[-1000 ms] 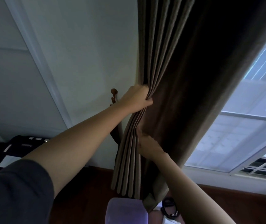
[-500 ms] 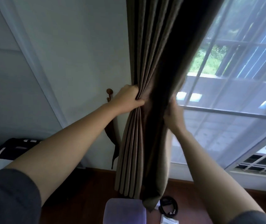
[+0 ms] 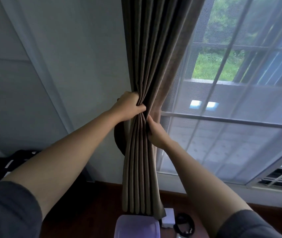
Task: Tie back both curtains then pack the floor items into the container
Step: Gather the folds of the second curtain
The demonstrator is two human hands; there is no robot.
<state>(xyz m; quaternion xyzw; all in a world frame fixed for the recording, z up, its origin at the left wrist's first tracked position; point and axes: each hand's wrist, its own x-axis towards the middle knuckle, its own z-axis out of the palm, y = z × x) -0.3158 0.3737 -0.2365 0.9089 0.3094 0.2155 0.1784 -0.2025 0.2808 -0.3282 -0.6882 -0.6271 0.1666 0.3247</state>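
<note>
The curtain (image 3: 143, 52) hangs vertically, bunched at the window's left. The left hand (image 3: 131, 107) grips its folds and the right hand (image 3: 156, 133) pinches them just below. A dark strap (image 3: 118, 141), probably the tie-back, hangs just left, nearer the left hand.

A second ago the brown curtain (image 3: 140, 169) spread across most of the window (image 3: 231, 120). Now it is drawn left into a narrow bundle of pleats, and the glass behind its sheer white net (image 3: 205, 152) shows on the right. The right hand (image 3: 155, 133) was low against the front of the cloth, then on its right edge. It now grips the pleats just below the left hand (image 3: 130, 107). A white box (image 3: 168, 219) has come into view beside the purple container (image 3: 136, 227).
</note>
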